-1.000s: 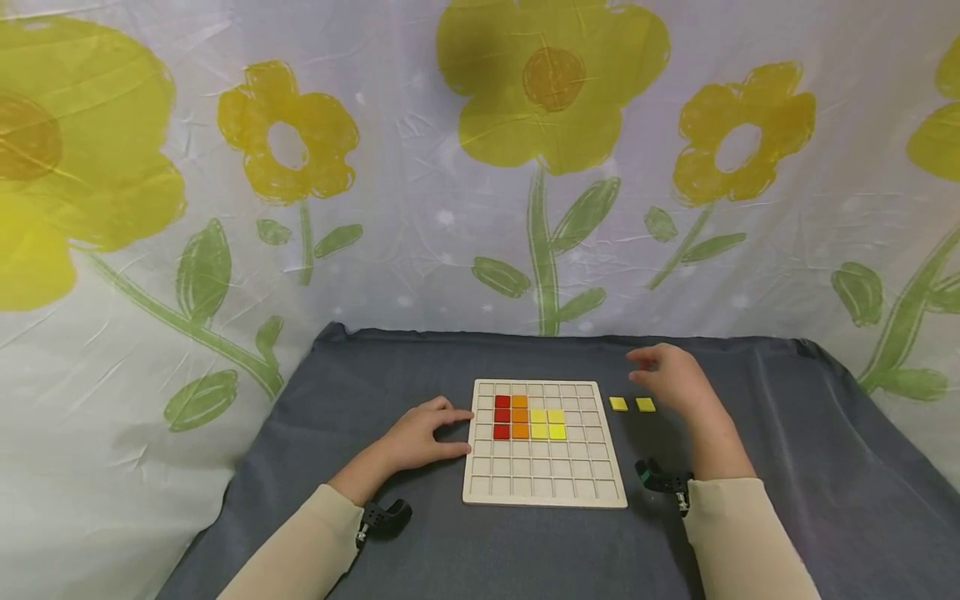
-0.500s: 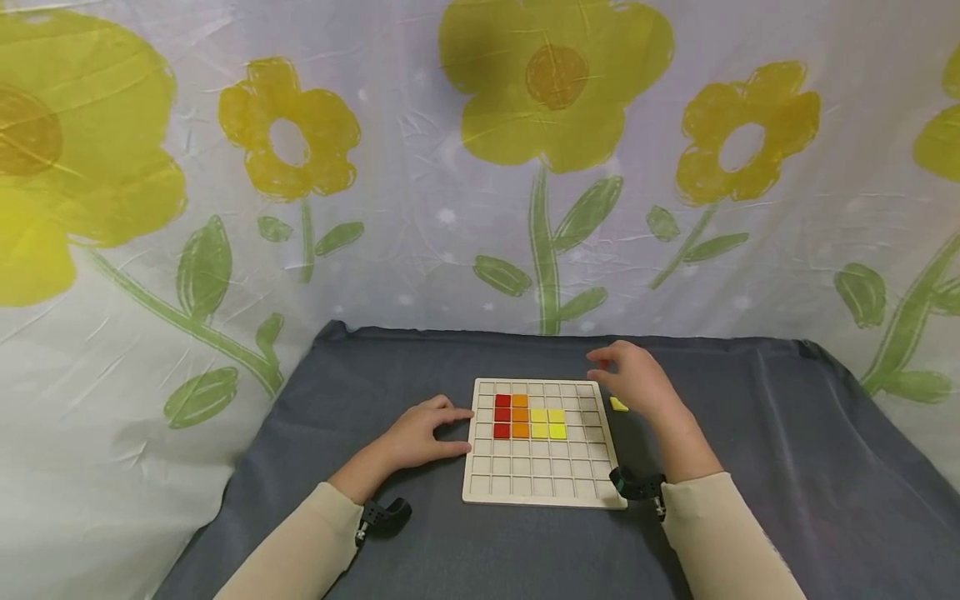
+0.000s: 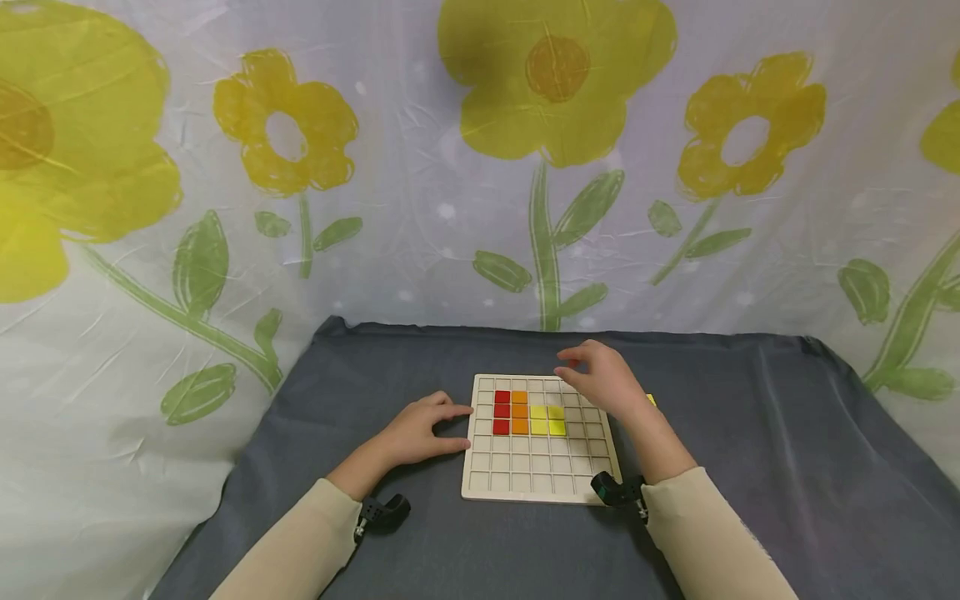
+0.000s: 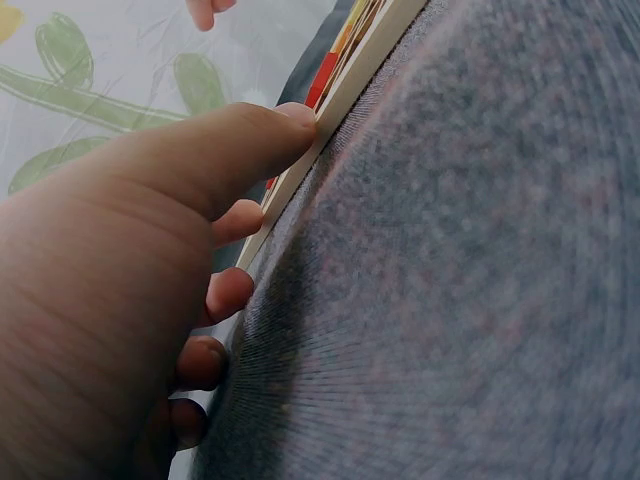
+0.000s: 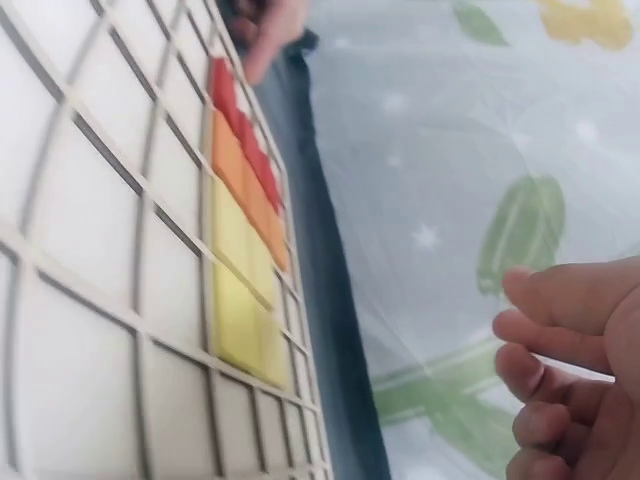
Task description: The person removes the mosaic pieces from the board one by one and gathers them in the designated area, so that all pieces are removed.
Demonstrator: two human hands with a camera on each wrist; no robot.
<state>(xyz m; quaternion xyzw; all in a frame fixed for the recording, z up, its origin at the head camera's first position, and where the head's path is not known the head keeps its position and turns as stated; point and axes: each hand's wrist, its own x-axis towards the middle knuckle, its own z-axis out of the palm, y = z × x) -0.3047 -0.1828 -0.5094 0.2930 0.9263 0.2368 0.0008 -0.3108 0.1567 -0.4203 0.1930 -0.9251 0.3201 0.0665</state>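
- In my judgement, the step in hand is the setting of coloured tiles into the cells of the wooden board (image 3: 540,483), so the board should not slide on the cloth-covered bench (image 3: 420,558).
- For this the left hand (image 3: 412,432) is well placed: its thumb and index finger touch the left edge of the board, spread and not clenched. A light, steady pressure would be enough.
- The right hand (image 3: 603,385) appears to be above the upper right part of the board. Its fingers are loosely bent, a gap shows between thumb and index finger, and I see no tile there; it looks released.
- A thin tile is best taken by its opposite edges, lowered flat over one cell, then pressed gently until it sits level. A tilted tile could catch on the ridges.
- The right wrist and its black device (image 3: 615,490), seen over the lower right corner of the board, should stay high enough not to disturb the placed tiles.
- The red tiles (image 3: 501,412), orange tiles (image 3: 519,412) and yellow tiles (image 3: 547,420) lie in cells between the two hands.
- One loose yellow tile (image 3: 652,401) shows partly beside the right forearm, to the right of the board; what the forearm hides, I cannot tell.
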